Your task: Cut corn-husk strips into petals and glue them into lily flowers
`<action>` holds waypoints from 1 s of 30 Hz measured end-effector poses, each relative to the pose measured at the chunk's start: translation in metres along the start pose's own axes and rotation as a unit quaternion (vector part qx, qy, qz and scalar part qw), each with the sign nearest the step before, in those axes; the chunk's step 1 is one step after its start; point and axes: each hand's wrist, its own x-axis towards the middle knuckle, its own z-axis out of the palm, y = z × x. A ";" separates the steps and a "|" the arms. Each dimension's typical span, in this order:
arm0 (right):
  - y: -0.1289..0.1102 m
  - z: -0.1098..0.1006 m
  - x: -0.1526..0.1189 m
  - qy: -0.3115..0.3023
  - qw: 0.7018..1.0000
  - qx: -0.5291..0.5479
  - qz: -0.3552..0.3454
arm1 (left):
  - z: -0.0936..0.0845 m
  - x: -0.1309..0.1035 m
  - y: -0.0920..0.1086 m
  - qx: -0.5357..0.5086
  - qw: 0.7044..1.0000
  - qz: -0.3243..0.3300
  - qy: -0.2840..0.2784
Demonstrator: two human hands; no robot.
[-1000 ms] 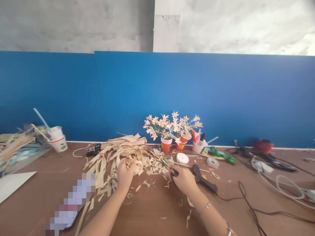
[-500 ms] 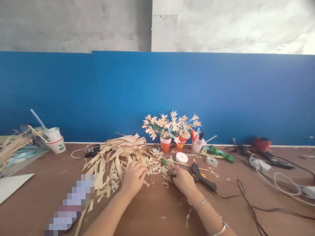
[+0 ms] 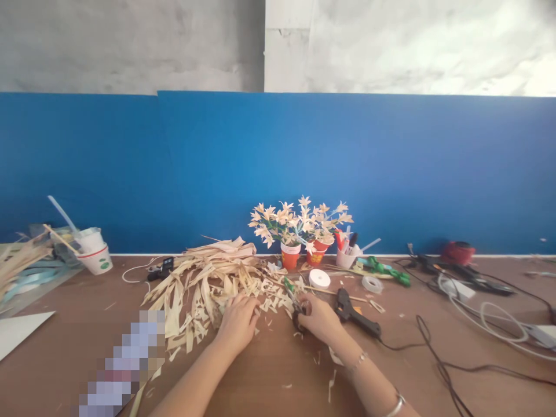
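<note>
My right hand (image 3: 319, 317) has its fingers around the black handles of a pair of scissors (image 3: 297, 311), whose blades point away from me toward the scraps. My left hand (image 3: 238, 322) is at the near edge of a pile of dry corn husks (image 3: 206, 275), its fingers bent and close together. Whatever they pinch is too small or hidden to make out. Between and beyond the hands lie small cut husk pieces (image 3: 271, 301). A black glue gun (image 3: 357, 315) lies just right of my right hand.
Husk flowers (image 3: 284, 217) stand in red cups (image 3: 291, 256) at the back. Nearby are a white tape roll (image 3: 319, 279), a clear tape roll (image 3: 372, 284) and a pen cup (image 3: 346, 258). Cables (image 3: 443, 365) cross the right side. A blurred-out object (image 3: 130, 365) lies at the left front.
The scissors have turned in my right hand, so their blades and handles show more plainly. My left hand has shifted slightly down, toward me. The view has moved a little to the right.
</note>
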 end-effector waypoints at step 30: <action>-0.025 0.032 -0.010 0.120 0.936 0.004 -0.331 | 0.010 -0.001 0.012 -0.112 0.990 0.080 0.033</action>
